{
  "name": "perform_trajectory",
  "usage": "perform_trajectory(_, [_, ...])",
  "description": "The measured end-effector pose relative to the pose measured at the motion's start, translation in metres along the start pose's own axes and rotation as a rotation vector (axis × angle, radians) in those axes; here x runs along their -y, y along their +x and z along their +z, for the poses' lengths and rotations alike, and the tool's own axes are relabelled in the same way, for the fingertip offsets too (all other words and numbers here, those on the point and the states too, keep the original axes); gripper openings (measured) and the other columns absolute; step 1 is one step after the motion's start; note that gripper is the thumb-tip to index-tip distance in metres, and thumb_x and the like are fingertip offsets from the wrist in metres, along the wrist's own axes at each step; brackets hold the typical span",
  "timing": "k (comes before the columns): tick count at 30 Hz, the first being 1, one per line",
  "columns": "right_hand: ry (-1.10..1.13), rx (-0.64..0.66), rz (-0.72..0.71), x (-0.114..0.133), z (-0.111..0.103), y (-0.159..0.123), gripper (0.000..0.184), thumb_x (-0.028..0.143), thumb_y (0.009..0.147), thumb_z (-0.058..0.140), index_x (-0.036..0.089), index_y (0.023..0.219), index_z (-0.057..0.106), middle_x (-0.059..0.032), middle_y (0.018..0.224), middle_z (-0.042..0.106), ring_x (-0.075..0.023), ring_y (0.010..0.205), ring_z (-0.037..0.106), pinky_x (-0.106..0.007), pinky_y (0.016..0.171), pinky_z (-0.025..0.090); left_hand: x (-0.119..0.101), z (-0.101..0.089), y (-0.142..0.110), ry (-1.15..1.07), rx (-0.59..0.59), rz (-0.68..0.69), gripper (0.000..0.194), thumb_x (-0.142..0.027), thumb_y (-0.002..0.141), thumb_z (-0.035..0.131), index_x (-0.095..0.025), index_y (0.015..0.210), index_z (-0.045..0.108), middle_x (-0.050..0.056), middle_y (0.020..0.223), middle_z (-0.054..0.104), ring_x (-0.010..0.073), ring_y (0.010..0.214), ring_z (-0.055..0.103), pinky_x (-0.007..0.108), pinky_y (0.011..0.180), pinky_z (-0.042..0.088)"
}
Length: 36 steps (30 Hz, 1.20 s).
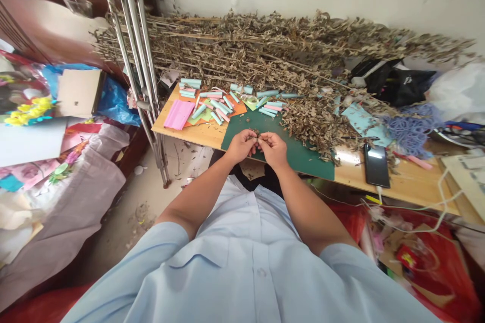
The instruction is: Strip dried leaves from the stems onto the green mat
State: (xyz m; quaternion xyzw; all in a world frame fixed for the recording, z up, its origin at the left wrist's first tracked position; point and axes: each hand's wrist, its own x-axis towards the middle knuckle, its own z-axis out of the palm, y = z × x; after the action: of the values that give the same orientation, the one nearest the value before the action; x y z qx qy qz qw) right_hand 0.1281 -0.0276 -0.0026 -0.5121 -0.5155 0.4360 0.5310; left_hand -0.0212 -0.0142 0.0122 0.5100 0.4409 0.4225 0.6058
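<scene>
My left hand (243,145) and my right hand (273,148) meet over the near edge of a dark green cutting mat (314,162). Both are closed in a pinch, fingertips together, around a small brownish bit of dried leaf (257,135), mostly covered by the fingers. A heap of dried leaves (316,123) lies on the mat, right of and beyond my right hand. Left of and behind my hands are several rolled blue and pink paper tubes (220,106), a stack of pink paper (179,114) and a roll of tape (251,101).
Long dried leafy stalks (235,43) lie along the wall. Metal crutches (136,55) lean at the table's left end. A black phone (376,165) with a cable, light blue paper (367,122) and purple yarn (411,128) are to the right. A red bag (450,262) stands below right.
</scene>
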Motion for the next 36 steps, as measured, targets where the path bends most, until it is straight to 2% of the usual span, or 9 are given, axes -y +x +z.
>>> perform_trajectory(5, [0.016,0.008,-0.003,-0.0029,0.0006,-0.0004,0.029,0.039,0.078,0.074,0.022,0.099,0.065,-0.0013,0.085,0.071,-0.0145,0.067,0.064,-0.031,0.063,0.055,0.0008,-0.0004,0.0017,-0.016,0.015,-0.035,0.01,-0.022,0.089,0.059,-0.016,0.096,0.057,-0.003,0.058,0.06,0.0086,0.045,0.057,0.016,0.043,0.04])
perform_trajectory(11, [0.016,-0.011,-0.011,-0.0029,0.0007,0.0003,0.027,0.038,0.079,0.072,0.022,0.099,0.063,-0.0008,0.082,0.07,-0.0142,0.063,0.062,-0.03,0.058,0.053,-0.0003,-0.0016,0.0012,-0.011,0.046,-0.025,0.015,-0.024,0.088,0.062,-0.015,0.099,0.059,-0.002,0.06,0.061,0.0085,0.047,0.057,0.017,0.045,0.044])
perform_trajectory(14, [-0.002,-0.025,-0.009,-0.0029,0.0005,0.0006,0.028,0.038,0.079,0.07,0.022,0.1,0.061,-0.0005,0.082,0.069,-0.0139,0.062,0.061,-0.029,0.057,0.052,-0.0017,-0.0007,-0.0004,0.035,0.032,-0.02,0.018,-0.022,0.086,0.064,-0.013,0.102,0.061,-0.002,0.058,0.061,0.0084,0.048,0.058,0.017,0.048,0.046])
perform_trajectory(19, [-0.015,-0.019,-0.013,-0.0046,0.0,0.0006,0.023,0.037,0.079,0.07,0.022,0.094,0.06,0.0003,0.08,0.068,-0.0133,0.061,0.061,-0.028,0.057,0.051,-0.0025,0.0019,-0.002,0.064,-0.003,-0.024,0.011,-0.016,0.085,0.06,-0.013,0.095,0.064,-0.001,0.057,0.063,0.0086,0.047,0.058,0.018,0.048,0.047])
perform_trajectory(27, [-0.003,0.01,0.03,0.0025,-0.001,-0.0001,0.019,0.034,0.076,0.07,0.023,0.087,0.06,0.003,0.069,0.065,-0.0129,0.054,0.058,-0.028,0.054,0.052,-0.0016,0.0005,-0.0001,-0.014,0.013,-0.05,0.013,-0.012,0.08,0.06,-0.012,0.093,0.064,0.001,0.061,0.066,0.0111,0.051,0.064,0.021,0.052,0.053])
perform_trajectory(31, [0.031,-0.066,0.054,0.0036,-0.0008,0.0035,0.024,0.04,0.075,0.07,0.023,0.088,0.058,0.0026,0.071,0.065,-0.013,0.053,0.058,-0.03,0.054,0.053,-0.0019,0.0002,0.001,-0.098,-0.027,-0.087,0.018,-0.018,0.079,0.067,-0.012,0.095,0.063,0.003,0.07,0.069,0.0116,0.053,0.065,0.022,0.051,0.054])
perform_trajectory(36, [0.057,-0.149,0.069,0.0019,0.001,0.0078,0.031,0.042,0.075,0.073,0.023,0.093,0.057,0.0002,0.078,0.067,-0.0159,0.06,0.063,-0.033,0.059,0.057,0.0005,-0.0004,0.0016,-0.177,-0.011,-0.064,0.026,-0.022,0.078,0.069,-0.013,0.1,0.057,0.003,0.072,0.07,0.0139,0.054,0.067,0.024,0.052,0.055])
